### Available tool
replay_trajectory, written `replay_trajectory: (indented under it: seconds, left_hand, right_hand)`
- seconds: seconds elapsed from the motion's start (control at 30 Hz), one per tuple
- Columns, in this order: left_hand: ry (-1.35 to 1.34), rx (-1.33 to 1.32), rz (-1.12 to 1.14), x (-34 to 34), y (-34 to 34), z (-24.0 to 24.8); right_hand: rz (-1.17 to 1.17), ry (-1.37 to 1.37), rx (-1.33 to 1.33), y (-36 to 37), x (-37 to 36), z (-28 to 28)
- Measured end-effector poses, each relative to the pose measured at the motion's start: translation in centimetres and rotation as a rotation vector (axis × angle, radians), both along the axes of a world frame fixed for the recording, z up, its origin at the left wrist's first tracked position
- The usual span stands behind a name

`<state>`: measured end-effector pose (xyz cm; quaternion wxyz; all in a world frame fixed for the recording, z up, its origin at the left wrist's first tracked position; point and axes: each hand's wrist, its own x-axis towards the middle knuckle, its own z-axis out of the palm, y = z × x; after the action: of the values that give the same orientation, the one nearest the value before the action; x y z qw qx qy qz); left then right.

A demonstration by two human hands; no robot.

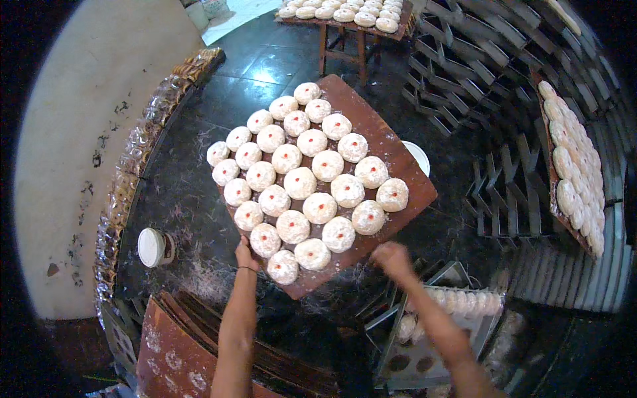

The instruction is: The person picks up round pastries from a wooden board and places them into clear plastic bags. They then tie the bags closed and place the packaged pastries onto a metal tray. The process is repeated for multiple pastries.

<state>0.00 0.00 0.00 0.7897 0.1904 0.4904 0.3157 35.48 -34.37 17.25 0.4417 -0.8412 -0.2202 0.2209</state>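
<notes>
A reddish-brown wooden board (pixel 415 189) is held out in front of me, turned cornerwise. Rows of round, flour-dusted buns (pixel 300 183), each with a small red dot on top, cover most of it. A bare strip shows along its upper right side. My left hand (pixel 245 255) grips the near left edge, its fingers partly hidden by the board and buns. At the near right edge my right hand (pixel 393 260) is closed on the board, slightly blurred.
Bagged goods (pixel 142 132) line the left wall. A white bucket (pixel 151 247) stands on the floor; another white round lid (pixel 417 158) shows behind the board. Stacked boards (pixel 176 351) and a metal tray (pixel 424 365) are near me. Metal racks (pixel 511 192) and a bun-laden board (pixel 561 192) stand right, a bun table (pixel 342 30) ahead.
</notes>
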Motion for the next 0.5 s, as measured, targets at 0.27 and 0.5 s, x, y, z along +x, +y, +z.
replay_trajectory:
  seconds: [0.27, 0.5]
  left_hand:
    - [0.013, -0.02, -0.013, 1.9, -0.3, 10.6]
    - [0.007, 0.04, 0.082, 0.0, -2.6, 12.1]
  right_hand:
    - [-0.285, -0.153, -0.139, 5.8, 16.9, -3.7]
    - [-0.507, 0.424, -0.213, 2.3, 13.9, -3.2]
